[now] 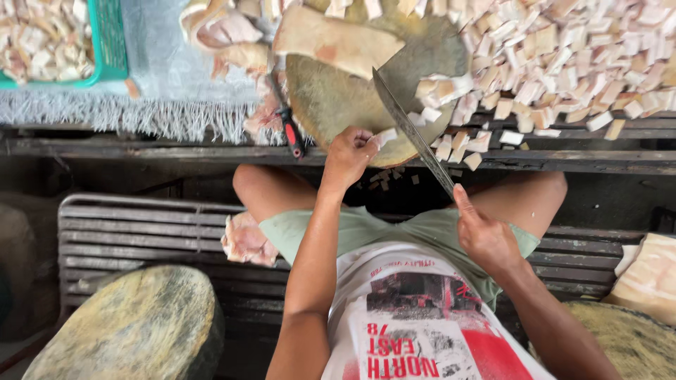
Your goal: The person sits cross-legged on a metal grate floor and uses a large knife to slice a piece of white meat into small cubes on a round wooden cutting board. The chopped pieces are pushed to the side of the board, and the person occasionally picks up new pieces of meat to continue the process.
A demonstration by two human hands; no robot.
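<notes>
Head view: right hand (486, 236) fingers grasp knife (412, 131); left hand (347, 156) pinches cube (385, 137); green basket (109, 42) holds cubes.

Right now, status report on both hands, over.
Right hand grips long knife. Left hand pinches a pale piece at round chopping block. Cut cubes heaped right.

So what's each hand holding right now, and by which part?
The right hand grips the long knife by its handle end. The left hand pinches a small pale meat piece at its edge.
</notes>
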